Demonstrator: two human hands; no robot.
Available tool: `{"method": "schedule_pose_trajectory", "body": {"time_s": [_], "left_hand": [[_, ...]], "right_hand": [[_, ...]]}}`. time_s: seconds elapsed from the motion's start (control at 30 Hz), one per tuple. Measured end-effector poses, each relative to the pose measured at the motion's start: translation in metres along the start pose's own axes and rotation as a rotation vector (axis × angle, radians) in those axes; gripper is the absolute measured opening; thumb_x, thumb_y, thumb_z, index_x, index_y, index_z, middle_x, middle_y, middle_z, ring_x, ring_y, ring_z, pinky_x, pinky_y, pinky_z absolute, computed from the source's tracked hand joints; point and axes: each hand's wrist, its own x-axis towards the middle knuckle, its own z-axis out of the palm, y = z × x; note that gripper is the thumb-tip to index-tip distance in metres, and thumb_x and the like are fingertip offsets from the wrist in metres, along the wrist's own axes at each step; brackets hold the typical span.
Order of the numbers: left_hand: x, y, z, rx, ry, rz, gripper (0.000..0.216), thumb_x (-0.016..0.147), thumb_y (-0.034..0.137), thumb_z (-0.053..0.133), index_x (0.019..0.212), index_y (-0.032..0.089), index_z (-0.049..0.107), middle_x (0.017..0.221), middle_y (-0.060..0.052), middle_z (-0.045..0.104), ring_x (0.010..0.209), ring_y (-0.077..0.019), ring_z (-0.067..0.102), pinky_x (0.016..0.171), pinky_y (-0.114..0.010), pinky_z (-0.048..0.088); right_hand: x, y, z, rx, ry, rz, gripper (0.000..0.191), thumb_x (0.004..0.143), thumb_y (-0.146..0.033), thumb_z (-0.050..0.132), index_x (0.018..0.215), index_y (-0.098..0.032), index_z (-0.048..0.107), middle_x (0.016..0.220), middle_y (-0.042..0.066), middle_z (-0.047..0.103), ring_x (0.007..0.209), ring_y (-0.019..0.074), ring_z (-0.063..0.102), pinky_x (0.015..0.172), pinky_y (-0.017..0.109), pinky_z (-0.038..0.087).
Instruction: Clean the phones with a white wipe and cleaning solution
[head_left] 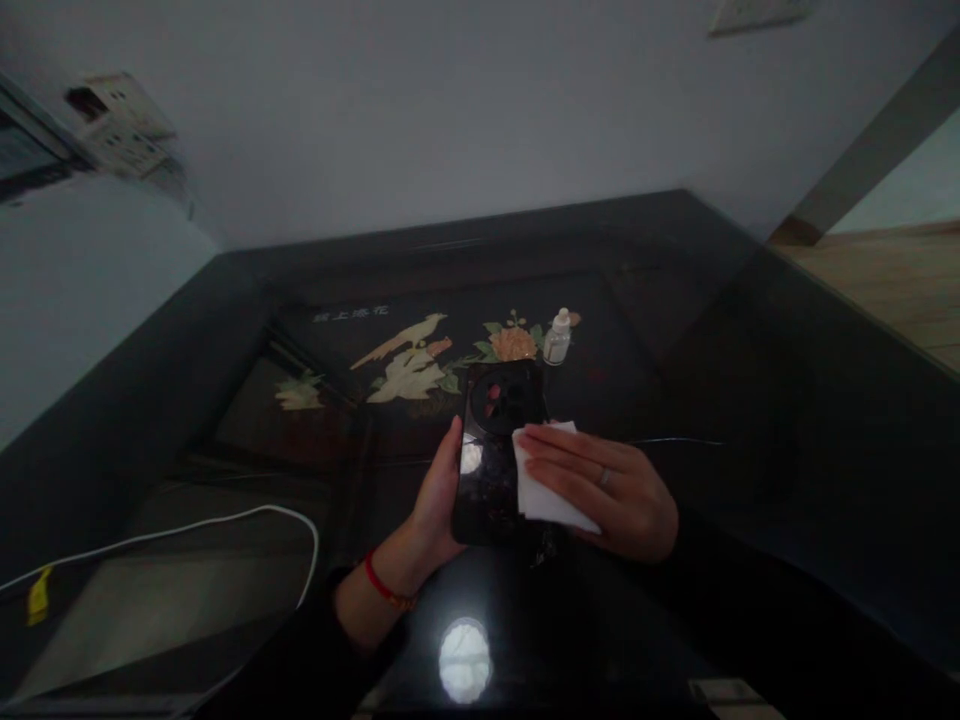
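My left hand (pixel 433 500) grips a black smartphone (pixel 491 490) by its left edge, with the glossy back and the round camera area facing up. Smudges and a light reflection show on that back. In my right hand (pixel 611 490) is a folded white cloth or tissue (pixel 551 500), pressed flat under the fingers against the right side of the phone. The cloth hides the phone's right edge. Behind the phone stands a small clear dropper bottle (pixel 557 338) with a white cap and a pale label, upright on the table.
The dark glossy table (pixel 720 340) carries a bird-and-flower picture (pixel 412 360) and reflects a lamp near its front. A white cable (pixel 247 513) with a yellow tag (pixel 39 597) curves across the left. Wall sockets (pixel 127 125) are at the upper left, and a wall borders the back.
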Motion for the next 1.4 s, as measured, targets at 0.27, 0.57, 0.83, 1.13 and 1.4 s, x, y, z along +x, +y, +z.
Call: {"method": "schedule_pose_trajectory", "body": {"time_s": [0.27,0.57,0.83,1.13,1.4], "left_hand": [[-0.002,0.002,-0.004,0.032,-0.106,-0.06,0.064,0.095,0.056,0.023,0.126,0.014,0.06,0.104,-0.013,0.073,0.099,-0.0271,0.067,0.094,-0.044,0.046],[-0.004,-0.008,-0.012,0.18,-0.312,-0.249,0.075,0.093,0.062,0.016,0.123,0.011,0.062,0.11,-0.017,0.071,0.099,-0.0263,0.069,0.085,-0.043,0.051],[-0.002,-0.001,-0.01,0.093,-0.316,-0.154,0.073,0.093,0.062,0.016,0.115,0.013,0.067,0.105,-0.016,0.073,0.095,-0.0264,0.07,0.086,-0.045,0.051],[-0.004,-0.003,-0.01,0.122,-0.309,-0.099,0.07,0.092,0.064,0.022,0.117,0.015,0.065,0.098,-0.016,0.073,0.09,-0.0278,0.07,0.081,-0.046,0.052],[-0.004,-0.007,-0.009,0.149,-0.327,-0.091,0.072,0.092,0.064,0.019,0.127,0.014,0.058,0.122,-0.017,0.065,0.1,-0.0297,0.066,0.081,-0.046,0.052]], "right_hand": [[-0.002,0.011,-0.009,-0.026,0.001,0.062,0.034,0.097,-0.024,0.042,0.119,-0.003,0.058,0.121,0.021,0.065,0.125,0.0263,0.054,0.098,0.045,0.053],[-0.001,0.02,-0.015,-0.053,0.066,0.198,0.037,0.095,-0.017,0.041,0.129,-0.008,0.052,0.131,0.019,0.059,0.131,0.025,0.048,0.105,0.046,0.047],[-0.001,0.016,-0.019,-0.051,0.079,0.137,0.04,0.09,-0.012,0.044,0.13,-0.006,0.052,0.122,0.019,0.065,0.123,0.0235,0.056,0.099,0.04,0.054],[-0.004,0.016,-0.02,-0.07,0.085,0.143,0.038,0.087,-0.01,0.047,0.124,-0.006,0.057,0.118,0.018,0.067,0.119,0.0229,0.06,0.097,0.039,0.055],[-0.001,0.015,-0.026,-0.054,0.196,0.343,0.04,0.088,-0.005,0.043,0.124,-0.016,0.059,0.118,0.011,0.068,0.115,0.0184,0.062,0.099,0.035,0.052]]}}
